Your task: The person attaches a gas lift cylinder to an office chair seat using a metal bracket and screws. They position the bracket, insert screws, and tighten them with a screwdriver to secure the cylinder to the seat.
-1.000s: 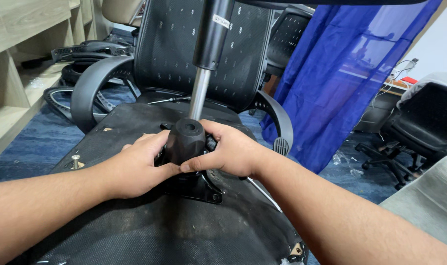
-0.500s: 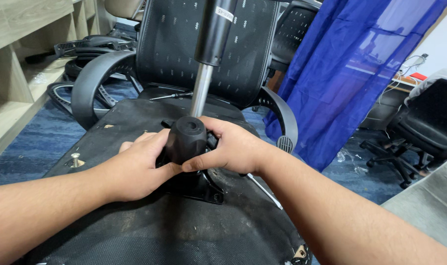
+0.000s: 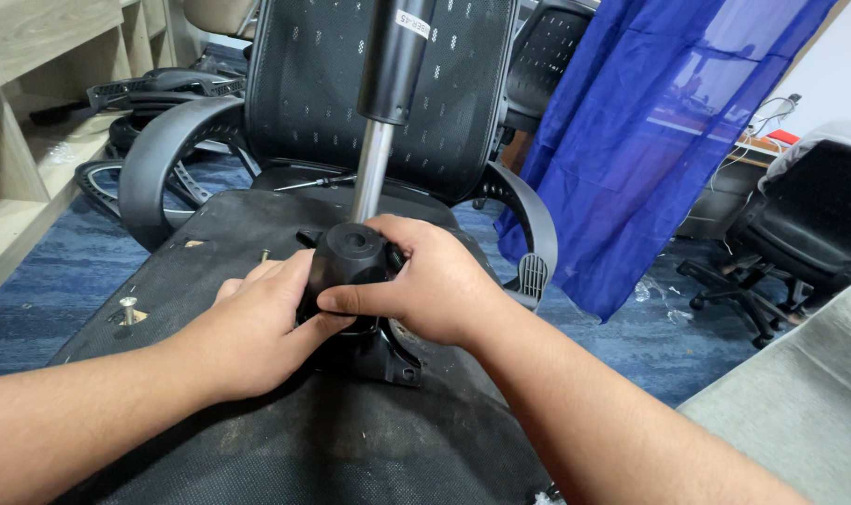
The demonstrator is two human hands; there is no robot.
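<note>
**Two hands wrapped around a black chair part**

A flat black upside-down chair seat [image 3: 257, 281] with a dusty cloth bottom carries everything. It lies on a blue carpet floor [image 3: 61, 271]. Near its middle sits a round black plastic cone part [image 3: 349, 265] on a black metal plate [image 3: 388, 360]. A shiny silver and black gas rod [image 3: 379, 122] stands up just behind the cone. A small silver screw [image 3: 127, 307] sticks up near the seat's left edge.

The left hand [image 3: 257, 323] is closed around the left side of the cone, with its thumb pressed low on the front. The right hand [image 3: 425, 281] is closed around the right side, fingers over the top rim.

Behind the seat stands a black mesh chair back [image 3: 313, 93] with curved arms. A bright blue curtain [image 3: 659, 122] hangs on the right. Light wooden shelves [image 3: 23, 93] stand on the left.

Since a moment ago, the right hand has slid further over the cone and hides more of it. The thin metal rod that showed under the right wrist is now covered.
</note>
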